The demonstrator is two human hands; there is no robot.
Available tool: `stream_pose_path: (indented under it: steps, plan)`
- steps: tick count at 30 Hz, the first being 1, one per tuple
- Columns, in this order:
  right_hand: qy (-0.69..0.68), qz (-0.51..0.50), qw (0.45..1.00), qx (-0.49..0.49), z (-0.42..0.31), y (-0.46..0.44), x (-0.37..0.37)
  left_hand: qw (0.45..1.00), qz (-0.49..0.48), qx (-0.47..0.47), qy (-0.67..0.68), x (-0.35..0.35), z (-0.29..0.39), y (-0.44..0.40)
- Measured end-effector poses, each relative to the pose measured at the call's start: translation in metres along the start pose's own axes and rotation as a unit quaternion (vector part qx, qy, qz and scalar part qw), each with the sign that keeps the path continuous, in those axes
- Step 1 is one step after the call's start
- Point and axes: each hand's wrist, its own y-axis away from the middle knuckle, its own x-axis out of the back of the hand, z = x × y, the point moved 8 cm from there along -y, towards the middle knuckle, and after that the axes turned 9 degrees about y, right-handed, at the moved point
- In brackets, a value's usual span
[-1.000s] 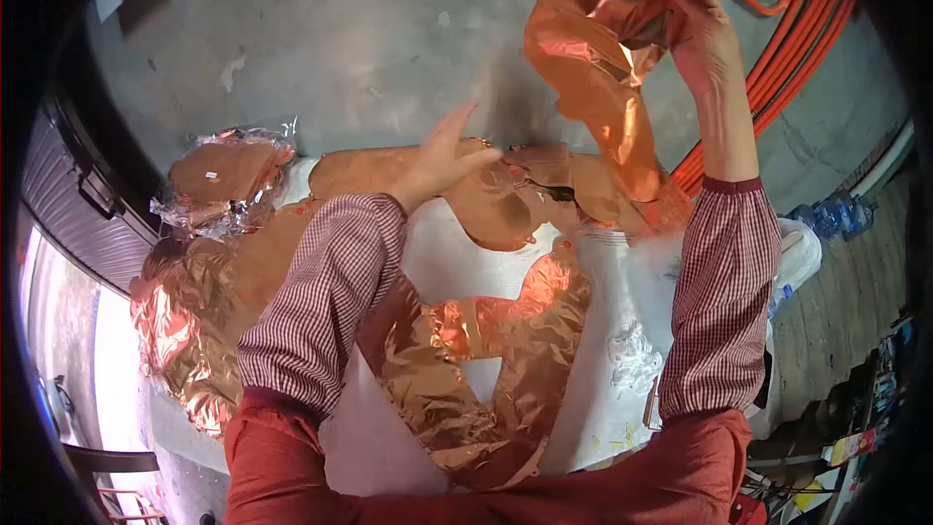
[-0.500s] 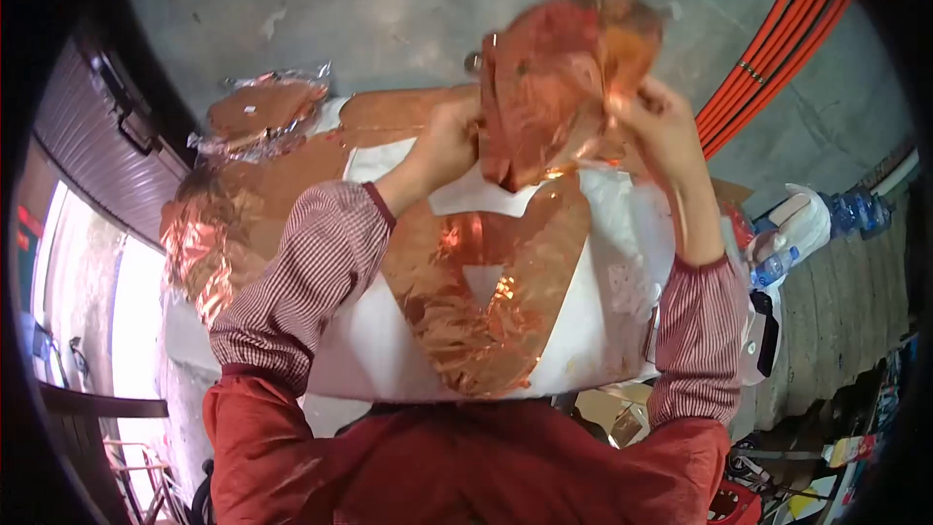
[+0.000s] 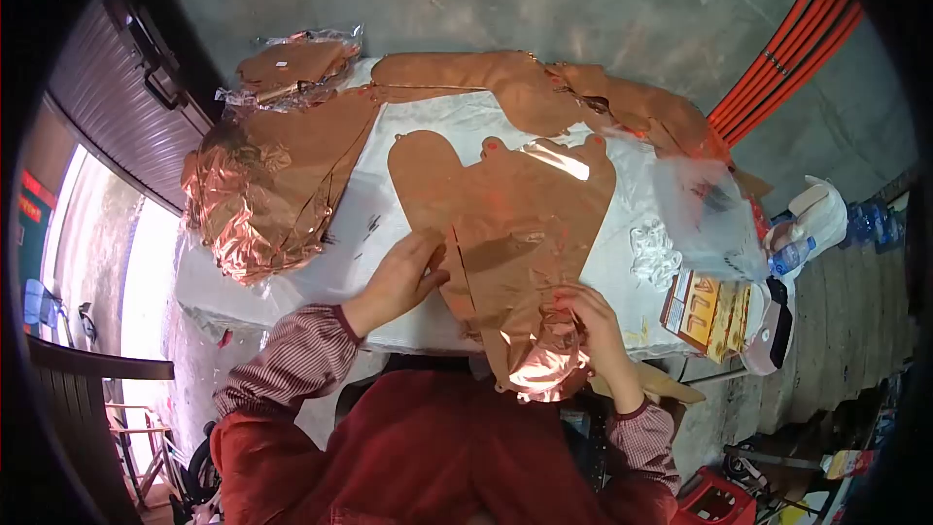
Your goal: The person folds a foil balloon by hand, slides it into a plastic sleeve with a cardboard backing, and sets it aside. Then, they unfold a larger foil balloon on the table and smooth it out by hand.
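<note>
A copper-coloured foil sheet (image 3: pixel 505 194) lies flat on the white table (image 3: pixel 384 194) in front of me, its crumpled lower end at the table's front edge. My left hand (image 3: pixel 397 282) rests at the sheet's left edge, fingers bent together against it. At the lower right, my right hand (image 3: pixel 595 326) has its fingers over the crumpled part, thumb side hidden. A crumpled pile of copper foil (image 3: pixel 267 190) sits on the left. More flat copper pieces (image 3: pixel 442 73) run along the table's far edge.
A clear-wrapped copper bundle (image 3: pixel 296 68) is at the back left. On the right are a translucent plastic bag (image 3: pixel 705 204), white strings (image 3: pixel 653 255), a yellow box (image 3: pixel 714 316) and a plastic bottle (image 3: pixel 792 256). Orange pipes (image 3: pixel 787 53) run along the wall.
The copper piece that was raised over the table's far side now lies spread near the front edge. Both hands have come down and toward me.
</note>
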Motion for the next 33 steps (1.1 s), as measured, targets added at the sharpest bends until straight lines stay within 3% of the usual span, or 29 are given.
stream_pose_path:
  steps: [1,3,6,8,19,21,24,28,30,33]
  plan:
    - [-0.001,-0.001,1.0,-0.001,-0.001,0.003,-0.004,1.0,-0.001,0.001,0.001,-0.004,-0.005,0.005]
    - [0.137,0.047,0.988,0.051,-0.014,0.008,-0.007,0.986,-0.027,-0.155,-0.065,-0.017,0.01,0.017]
    - [0.172,0.068,0.982,0.041,-0.018,0.006,-0.013,0.969,-0.019,-0.204,-0.135,-0.022,0.028,0.028]
    - [0.183,0.111,0.976,0.036,-0.029,0.002,-0.009,0.969,-0.031,-0.201,-0.137,-0.019,0.03,0.034]
    - [0.165,0.071,0.984,0.016,-0.038,0.003,-0.016,0.971,-0.084,-0.184,-0.125,0.0,0.015,0.081]
    - [0.183,0.097,0.975,0.081,-0.047,0.004,-0.014,0.989,-0.031,-0.142,-0.011,0.011,0.013,0.067]
    - [0.207,0.113,0.959,0.159,-0.066,0.002,-0.015,0.98,0.035,-0.193,-0.016,0.009,0.015,0.041]
    - [0.223,0.117,0.96,0.122,-0.055,-0.01,-0.013,0.986,0.055,-0.157,0.006,-0.003,0.0,0.002]
    - [0.17,0.124,0.963,0.167,-0.068,-0.007,-0.011,0.983,0.056,-0.173,-0.038,-0.006,-0.005,-0.006]
    - [0.175,0.089,0.968,0.156,-0.065,0.002,-0.021,0.985,0.058,-0.161,-0.037,-0.005,-0.01,-0.009]
